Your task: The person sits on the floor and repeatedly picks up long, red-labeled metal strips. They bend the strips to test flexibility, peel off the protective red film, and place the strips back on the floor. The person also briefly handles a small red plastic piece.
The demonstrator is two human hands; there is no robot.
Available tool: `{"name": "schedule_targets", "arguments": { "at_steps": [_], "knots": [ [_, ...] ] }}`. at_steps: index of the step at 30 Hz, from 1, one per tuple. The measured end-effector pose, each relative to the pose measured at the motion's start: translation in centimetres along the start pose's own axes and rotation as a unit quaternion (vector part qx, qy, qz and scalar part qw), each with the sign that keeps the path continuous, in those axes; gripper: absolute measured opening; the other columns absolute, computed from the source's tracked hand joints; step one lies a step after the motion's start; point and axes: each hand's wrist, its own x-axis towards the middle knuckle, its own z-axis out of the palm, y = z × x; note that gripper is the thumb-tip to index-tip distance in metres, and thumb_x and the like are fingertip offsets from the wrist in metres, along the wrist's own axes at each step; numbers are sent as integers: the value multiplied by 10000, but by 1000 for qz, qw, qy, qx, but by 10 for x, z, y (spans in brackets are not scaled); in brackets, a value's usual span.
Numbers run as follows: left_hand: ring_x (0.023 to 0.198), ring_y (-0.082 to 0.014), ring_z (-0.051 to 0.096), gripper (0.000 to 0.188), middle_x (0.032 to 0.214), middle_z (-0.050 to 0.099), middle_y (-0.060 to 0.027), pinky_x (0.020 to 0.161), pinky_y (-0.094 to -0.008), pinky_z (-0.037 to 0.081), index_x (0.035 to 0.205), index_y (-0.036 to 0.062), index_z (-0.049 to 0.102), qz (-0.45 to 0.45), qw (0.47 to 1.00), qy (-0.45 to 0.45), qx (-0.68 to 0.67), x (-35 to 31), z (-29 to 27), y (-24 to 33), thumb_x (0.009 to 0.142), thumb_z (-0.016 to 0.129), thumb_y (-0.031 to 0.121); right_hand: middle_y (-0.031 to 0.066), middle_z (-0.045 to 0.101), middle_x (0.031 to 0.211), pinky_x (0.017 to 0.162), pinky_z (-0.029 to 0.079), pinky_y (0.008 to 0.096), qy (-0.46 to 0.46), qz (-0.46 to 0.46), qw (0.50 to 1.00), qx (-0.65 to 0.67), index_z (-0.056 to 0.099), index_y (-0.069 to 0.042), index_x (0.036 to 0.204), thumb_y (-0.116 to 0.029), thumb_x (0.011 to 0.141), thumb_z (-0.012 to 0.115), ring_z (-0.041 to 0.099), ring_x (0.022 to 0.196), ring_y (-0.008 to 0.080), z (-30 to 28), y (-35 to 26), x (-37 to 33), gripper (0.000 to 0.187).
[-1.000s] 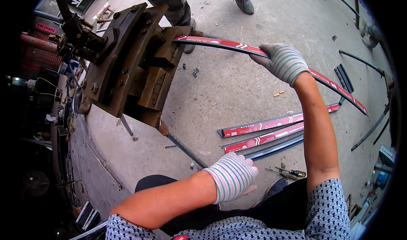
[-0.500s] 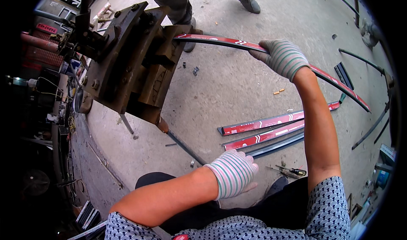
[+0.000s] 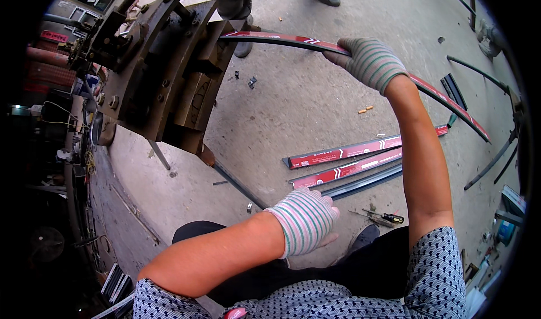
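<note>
A long, gently curved strip (image 3: 282, 39) with a red face and dark edge runs from a rusty steel press (image 3: 189, 82) out to the right. Its left end sits at the press's edge. Around its middle my right hand (image 3: 375, 62), in a striped glove, is closed, with the thumb underneath. Lower down, my left hand (image 3: 307, 220), gloved alike, has curled fingers at the end of a dark bar (image 3: 239, 189) that slopes down from the press. The bar passes out of sight behind this hand, so the grip itself is partly hidden.
Two red-faced strips (image 3: 344, 153) and a silver-dark strip (image 3: 366, 185) lie on the concrete floor. Screwdrivers (image 3: 389, 217) lie near my shoe. Another person's legs (image 3: 231, 3) stand behind the press. Curved dark tubing (image 3: 479, 76) is at the right.
The whole view has shifted slightly, moving the scene up and left. At the press's upper left, the linkage and its upper bar have tilted. Both hands keep the same pose.
</note>
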Motion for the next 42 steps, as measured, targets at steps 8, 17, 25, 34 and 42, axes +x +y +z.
{"name": "schedule_targets", "arguments": {
  "at_steps": [8,17,25,34,42],
  "knots": [
    [811,-400,695,416,828,677,-207,798,-475,557,890,0,676,-4,1000,-4,-5,0,-4,-2,980,630,404,206,716,839,826,548,474,-5,0,1000,11,733,-30,1086,-657,975,568,697,834,405,1,1,0,657],
    [802,-393,698,400,807,681,-205,794,-468,565,885,0,687,-9,999,31,10,2,4,-13,967,649,390,221,703,829,817,545,487,60,-43,997,-3,739,-30,1057,-668,971,560,688,826,420,15,11,4,669],
    [819,-403,701,401,849,690,-209,788,-478,567,920,0,693,-26,999,13,14,4,6,-14,964,659,397,179,751,894,826,574,395,56,-39,998,-2,759,-33,1178,-583,982,634,731,816,325,19,15,2,597],
    [874,-363,703,337,877,694,-207,805,-408,566,961,0,709,-82,960,-66,-260,-69,-36,-24,1003,630,325,192,731,875,806,550,416,88,-45,995,-28,737,-29,1184,-630,985,592,707,792,317,30,14,11,650],
    [844,-156,711,328,883,749,-92,821,-321,563,1011,14,745,-368,837,102,-392,-201,72,-190,1026,596,306,185,748,956,816,539,365,103,-39,994,-19,715,-33,1248,-523,1004,632,707,840,276,30,34,12,554]
  ]
}}
